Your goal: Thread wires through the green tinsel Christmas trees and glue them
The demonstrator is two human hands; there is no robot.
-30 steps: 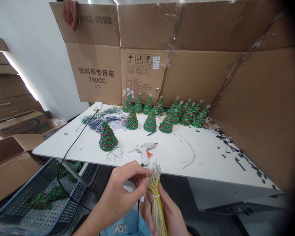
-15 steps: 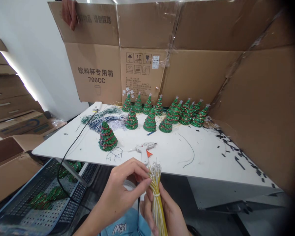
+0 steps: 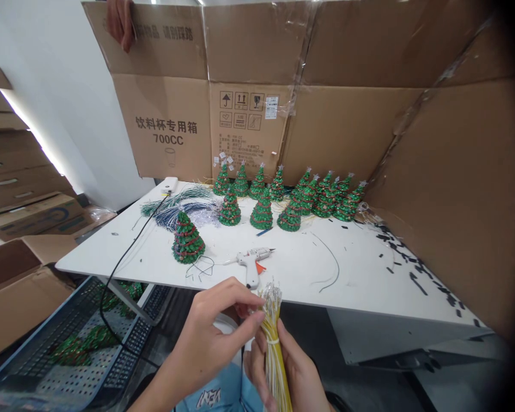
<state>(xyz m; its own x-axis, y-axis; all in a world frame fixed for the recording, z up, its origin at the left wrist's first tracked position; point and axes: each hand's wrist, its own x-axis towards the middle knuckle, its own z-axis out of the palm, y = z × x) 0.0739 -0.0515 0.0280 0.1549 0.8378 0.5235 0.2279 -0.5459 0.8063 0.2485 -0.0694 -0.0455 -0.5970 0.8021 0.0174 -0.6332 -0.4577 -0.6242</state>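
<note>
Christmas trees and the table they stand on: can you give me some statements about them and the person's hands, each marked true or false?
1. The right hand holds a bundle of yellow and white wires. True.
2. The left hand holds the glue gun. False: the glue gun lies on the white table, and that hand's fingers are at the bundle's upper end.
3. A white band goes around the bundle. True.
4. The frontmost Christmas tree lies on its side. False: it stands upright.
5. The blue basket stands on the tabletop. False: it is lower down, beside the table.
</note>
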